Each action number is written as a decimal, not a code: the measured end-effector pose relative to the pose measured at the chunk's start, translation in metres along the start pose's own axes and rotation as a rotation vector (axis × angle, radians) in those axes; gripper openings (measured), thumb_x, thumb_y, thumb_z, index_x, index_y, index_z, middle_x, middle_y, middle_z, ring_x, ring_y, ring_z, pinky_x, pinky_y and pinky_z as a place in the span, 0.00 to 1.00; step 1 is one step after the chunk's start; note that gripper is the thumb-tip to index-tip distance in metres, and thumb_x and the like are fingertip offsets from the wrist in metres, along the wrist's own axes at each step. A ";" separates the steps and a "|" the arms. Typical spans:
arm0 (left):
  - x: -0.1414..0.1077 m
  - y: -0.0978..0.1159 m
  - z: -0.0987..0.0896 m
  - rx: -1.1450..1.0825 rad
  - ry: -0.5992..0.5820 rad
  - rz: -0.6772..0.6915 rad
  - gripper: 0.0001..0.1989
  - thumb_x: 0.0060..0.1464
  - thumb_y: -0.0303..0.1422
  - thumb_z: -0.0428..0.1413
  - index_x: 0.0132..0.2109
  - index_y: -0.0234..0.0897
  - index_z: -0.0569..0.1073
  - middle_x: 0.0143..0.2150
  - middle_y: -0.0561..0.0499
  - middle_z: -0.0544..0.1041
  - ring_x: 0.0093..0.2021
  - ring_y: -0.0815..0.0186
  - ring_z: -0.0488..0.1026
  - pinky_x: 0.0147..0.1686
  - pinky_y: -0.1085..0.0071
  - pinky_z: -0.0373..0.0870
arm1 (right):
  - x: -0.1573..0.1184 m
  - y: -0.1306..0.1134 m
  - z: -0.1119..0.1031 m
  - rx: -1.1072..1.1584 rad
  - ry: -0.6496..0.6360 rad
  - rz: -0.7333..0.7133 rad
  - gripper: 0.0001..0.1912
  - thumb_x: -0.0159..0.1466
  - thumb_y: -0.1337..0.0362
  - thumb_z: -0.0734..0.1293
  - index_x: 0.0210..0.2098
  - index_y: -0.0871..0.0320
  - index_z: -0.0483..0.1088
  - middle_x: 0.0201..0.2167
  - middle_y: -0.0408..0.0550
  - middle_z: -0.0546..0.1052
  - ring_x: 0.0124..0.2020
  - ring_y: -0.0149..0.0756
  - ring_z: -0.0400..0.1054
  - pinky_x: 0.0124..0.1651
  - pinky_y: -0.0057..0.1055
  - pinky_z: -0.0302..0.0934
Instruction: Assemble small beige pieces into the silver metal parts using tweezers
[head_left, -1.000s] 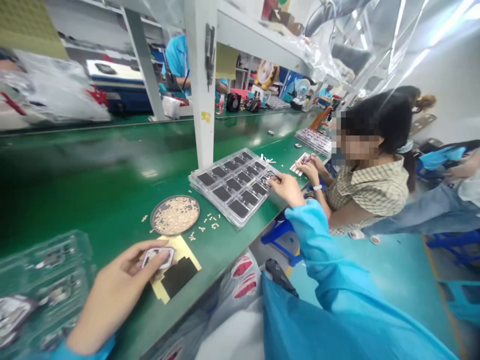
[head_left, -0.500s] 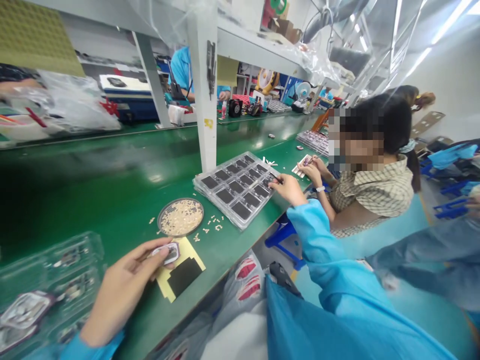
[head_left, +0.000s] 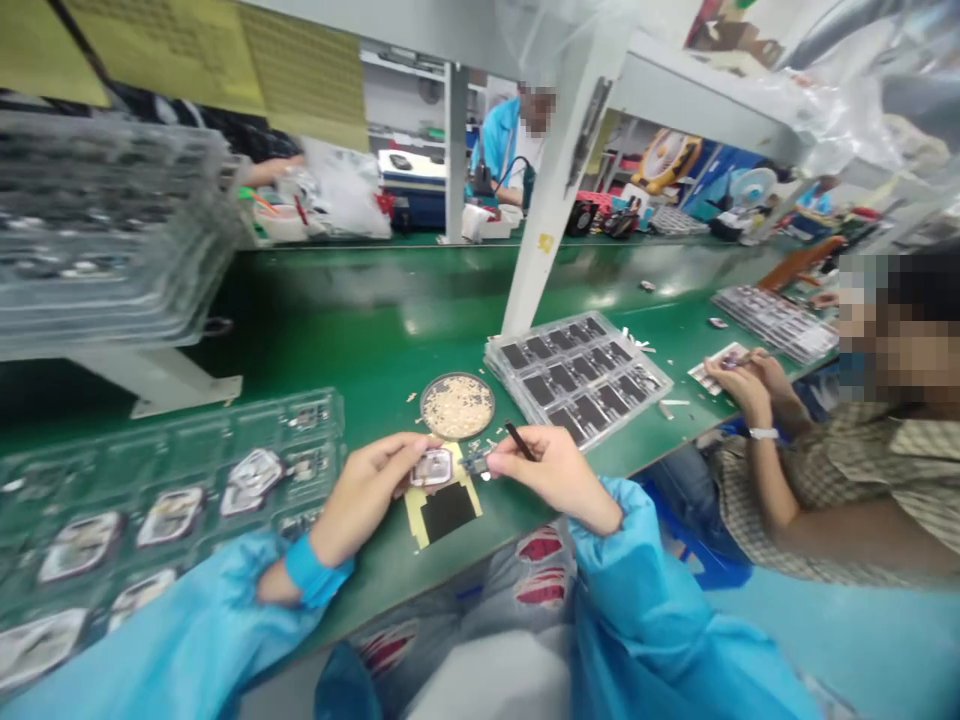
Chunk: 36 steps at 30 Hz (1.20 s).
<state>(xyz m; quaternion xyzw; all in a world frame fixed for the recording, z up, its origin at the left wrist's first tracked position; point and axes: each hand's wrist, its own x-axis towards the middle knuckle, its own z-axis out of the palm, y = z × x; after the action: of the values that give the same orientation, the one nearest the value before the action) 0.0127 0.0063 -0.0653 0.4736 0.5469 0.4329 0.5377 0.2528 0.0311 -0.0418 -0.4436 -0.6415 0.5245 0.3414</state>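
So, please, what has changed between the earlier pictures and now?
The right hand has moved left, away from the clear tray, to beside the left hand. Its fingers now hold a small part and still the dark tool. The left hand still holds the pale-framed piece over the yellow card.

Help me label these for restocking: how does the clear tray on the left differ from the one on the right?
The left tray holds rounded, pale-faced parts; the right tray holds rows of black rectangles.
The left tray runs out of the picture; the right tray shows whole.
Both are clear, divided trays on the green table.
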 end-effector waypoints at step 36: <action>0.002 -0.006 0.005 -0.176 0.022 0.016 0.18 0.47 0.41 0.70 0.41 0.33 0.80 0.39 0.45 0.83 0.37 0.62 0.79 0.38 0.72 0.75 | 0.003 0.034 0.037 0.294 -0.019 0.030 0.17 0.56 0.53 0.76 0.28 0.61 0.72 0.20 0.40 0.70 0.22 0.26 0.61 0.27 0.24 0.57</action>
<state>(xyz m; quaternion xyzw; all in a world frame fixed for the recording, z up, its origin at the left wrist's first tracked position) 0.0169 0.0068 -0.0720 0.4240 0.5088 0.4889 0.5677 0.2255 0.0222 -0.0835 -0.3931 -0.5543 0.6222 0.3888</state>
